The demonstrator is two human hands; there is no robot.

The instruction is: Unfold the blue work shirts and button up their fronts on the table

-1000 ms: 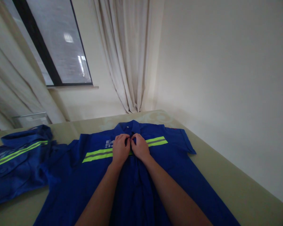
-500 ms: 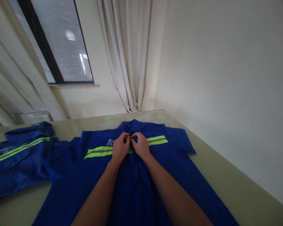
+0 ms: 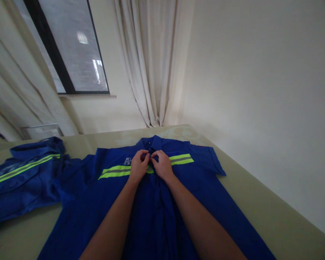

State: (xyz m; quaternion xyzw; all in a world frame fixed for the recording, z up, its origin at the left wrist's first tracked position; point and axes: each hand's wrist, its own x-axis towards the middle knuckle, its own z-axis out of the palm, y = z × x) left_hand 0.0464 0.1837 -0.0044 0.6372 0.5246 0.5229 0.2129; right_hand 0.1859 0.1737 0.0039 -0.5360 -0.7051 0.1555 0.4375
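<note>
A blue work shirt [image 3: 203,195] with short sleeves lies front up, its collar at the far end. A yellow-green reflective stripe [image 3: 114,172] crosses its chest, and white lettering shows above the stripe on the left. My left hand [image 3: 139,165] pinches the front edge of the shirt just below the collar. Right beside it, my right hand [image 3: 162,165] pinches the same front opening, fingertips nearly touching those of the left. Whatever small part of the placket lies between the fingertips is hidden.
Another blue garment [image 3: 29,180] with a reflective stripe lies bunched at the left, against the shirt's sleeve. Both rest on a pale green covered surface [image 3: 249,202]. A white wall [image 3: 260,90] borders the right side. Curtains [image 3: 151,65] and a window [image 3: 73,47] stand behind.
The view has shifted slightly. Both hands stay at the shirt's front below the collar, with only small finger movement.
</note>
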